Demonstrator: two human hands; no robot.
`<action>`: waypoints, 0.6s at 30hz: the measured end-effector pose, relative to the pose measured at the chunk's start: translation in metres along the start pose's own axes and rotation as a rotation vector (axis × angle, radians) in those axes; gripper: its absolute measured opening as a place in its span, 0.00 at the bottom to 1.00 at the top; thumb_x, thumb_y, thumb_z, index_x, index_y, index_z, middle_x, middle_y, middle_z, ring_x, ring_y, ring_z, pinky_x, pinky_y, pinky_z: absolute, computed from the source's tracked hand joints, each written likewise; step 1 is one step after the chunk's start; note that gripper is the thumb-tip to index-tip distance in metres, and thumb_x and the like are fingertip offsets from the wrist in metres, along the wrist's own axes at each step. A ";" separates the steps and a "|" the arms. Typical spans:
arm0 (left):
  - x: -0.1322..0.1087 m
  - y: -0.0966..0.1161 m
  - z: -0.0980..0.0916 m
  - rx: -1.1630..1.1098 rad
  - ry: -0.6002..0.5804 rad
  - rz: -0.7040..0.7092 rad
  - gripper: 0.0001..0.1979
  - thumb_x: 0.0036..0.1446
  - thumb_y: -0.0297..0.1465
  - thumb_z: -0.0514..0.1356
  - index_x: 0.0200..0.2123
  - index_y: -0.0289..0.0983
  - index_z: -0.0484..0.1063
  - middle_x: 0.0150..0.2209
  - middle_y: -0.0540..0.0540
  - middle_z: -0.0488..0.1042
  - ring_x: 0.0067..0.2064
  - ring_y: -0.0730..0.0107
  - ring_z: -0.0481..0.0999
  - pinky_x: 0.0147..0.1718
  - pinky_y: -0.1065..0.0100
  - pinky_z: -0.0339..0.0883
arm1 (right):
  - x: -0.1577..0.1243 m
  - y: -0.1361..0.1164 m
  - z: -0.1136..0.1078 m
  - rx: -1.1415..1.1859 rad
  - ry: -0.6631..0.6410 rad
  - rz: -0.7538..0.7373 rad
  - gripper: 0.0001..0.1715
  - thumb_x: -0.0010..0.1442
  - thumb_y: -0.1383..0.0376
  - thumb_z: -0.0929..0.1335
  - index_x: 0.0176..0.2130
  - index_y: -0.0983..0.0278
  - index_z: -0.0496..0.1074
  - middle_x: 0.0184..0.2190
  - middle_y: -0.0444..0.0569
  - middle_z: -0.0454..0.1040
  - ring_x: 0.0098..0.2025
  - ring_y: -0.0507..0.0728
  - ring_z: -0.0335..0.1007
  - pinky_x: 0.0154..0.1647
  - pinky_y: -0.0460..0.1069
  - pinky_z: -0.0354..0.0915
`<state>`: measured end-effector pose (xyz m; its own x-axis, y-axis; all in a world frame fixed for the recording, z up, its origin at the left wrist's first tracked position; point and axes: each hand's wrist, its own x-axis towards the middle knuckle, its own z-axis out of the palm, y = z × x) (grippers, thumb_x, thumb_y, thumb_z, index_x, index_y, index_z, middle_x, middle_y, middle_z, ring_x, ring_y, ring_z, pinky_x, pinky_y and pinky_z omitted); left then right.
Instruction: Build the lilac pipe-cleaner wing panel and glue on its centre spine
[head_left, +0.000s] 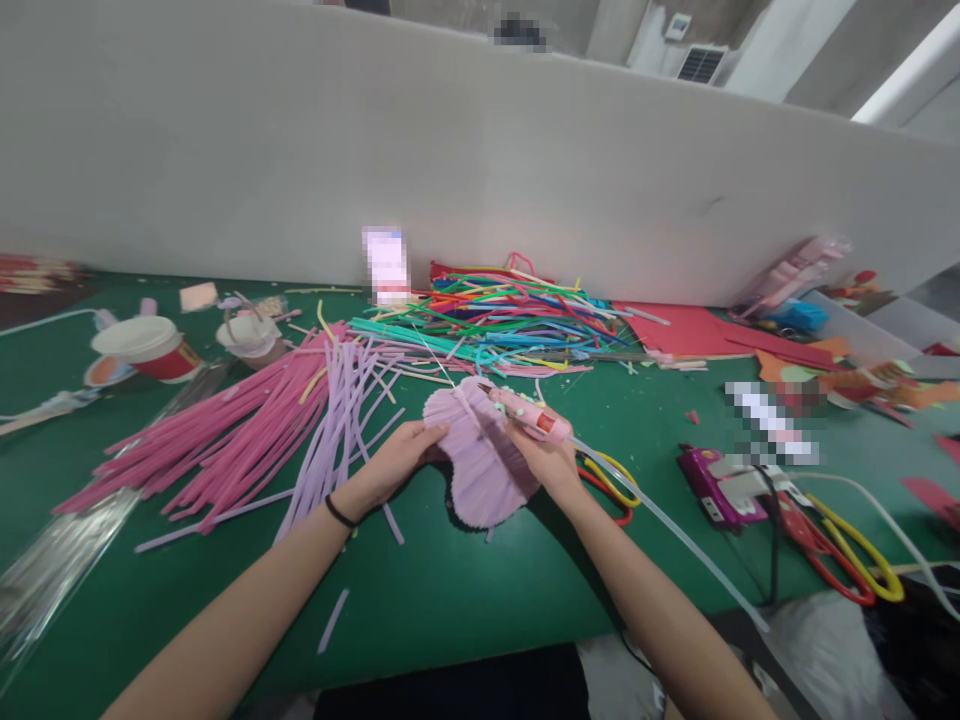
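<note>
My left hand [401,458] pinches the left edge of a lilac, ribbed, lobed piece [487,470] that looks built from fuzzy pipe cleaners. In my right hand [546,452] is a pink glue gun [529,412], its nozzle over the upper part of the lilac piece. Whether the nozzle touches it, I cannot tell. A long translucent glue stick [675,530] runs out of the gun's back end toward the lower right. Scissors with red and yellow handles [613,480] lie partly hidden behind my right hand.
Pink pipe cleaners [240,430] and lilac pipe cleaners [337,410] lie at left, a mixed coloured heap [510,315] behind. Paper cups [150,348] stand far left. At right are a purple power strip [720,487], more scissors [832,550] and red sheets [690,330].
</note>
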<state>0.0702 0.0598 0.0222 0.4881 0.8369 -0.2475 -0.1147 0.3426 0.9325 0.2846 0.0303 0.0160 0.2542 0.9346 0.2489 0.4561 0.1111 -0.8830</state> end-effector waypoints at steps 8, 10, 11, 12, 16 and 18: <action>0.002 -0.004 -0.002 -0.004 -0.027 0.004 0.15 0.55 0.40 0.63 0.33 0.33 0.79 0.33 0.43 0.81 0.35 0.62 0.78 0.42 0.63 0.70 | 0.001 0.002 -0.005 -0.135 0.045 0.010 0.06 0.47 0.65 0.64 0.21 0.59 0.62 0.21 0.43 0.66 0.24 0.55 0.63 0.30 0.51 0.64; 0.002 -0.005 -0.002 -0.013 -0.010 0.007 0.14 0.54 0.40 0.64 0.35 0.33 0.79 0.35 0.42 0.81 0.37 0.61 0.79 0.42 0.63 0.70 | 0.002 0.007 -0.004 -0.190 0.046 -0.024 0.04 0.48 0.65 0.63 0.23 0.59 0.63 0.23 0.44 0.68 0.26 0.55 0.64 0.32 0.52 0.64; 0.002 -0.005 -0.001 -0.021 0.009 0.019 0.15 0.54 0.39 0.64 0.38 0.33 0.78 0.37 0.42 0.81 0.38 0.61 0.78 0.42 0.63 0.70 | 0.002 0.009 -0.004 -0.206 0.042 -0.048 0.03 0.48 0.65 0.63 0.24 0.59 0.63 0.24 0.45 0.69 0.28 0.56 0.65 0.34 0.52 0.65; 0.002 -0.005 -0.001 -0.033 0.038 0.043 0.16 0.53 0.38 0.65 0.42 0.34 0.77 0.41 0.42 0.80 0.40 0.62 0.78 0.43 0.63 0.69 | 0.002 0.010 -0.004 -0.217 0.036 -0.069 0.03 0.49 0.66 0.63 0.24 0.59 0.64 0.25 0.45 0.69 0.29 0.56 0.66 0.35 0.52 0.65; 0.003 -0.003 -0.001 -0.124 0.190 0.130 0.34 0.49 0.32 0.68 0.60 0.41 0.64 0.48 0.45 0.77 0.45 0.67 0.76 0.44 0.67 0.69 | 0.002 0.014 -0.002 -0.234 0.016 -0.109 0.04 0.50 0.65 0.62 0.26 0.60 0.65 0.27 0.46 0.70 0.32 0.57 0.67 0.40 0.54 0.66; 0.004 -0.002 -0.003 -0.157 0.244 0.132 0.36 0.47 0.31 0.68 0.60 0.39 0.62 0.45 0.44 0.78 0.42 0.68 0.77 0.42 0.68 0.69 | 0.002 0.015 -0.001 -0.237 0.010 -0.107 0.05 0.51 0.64 0.62 0.27 0.60 0.67 0.27 0.46 0.71 0.33 0.57 0.68 0.41 0.54 0.66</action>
<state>0.0701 0.0633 0.0187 0.2406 0.9498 -0.2001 -0.3043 0.2696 0.9136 0.2929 0.0338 0.0039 0.2014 0.9182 0.3411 0.6674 0.1263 -0.7339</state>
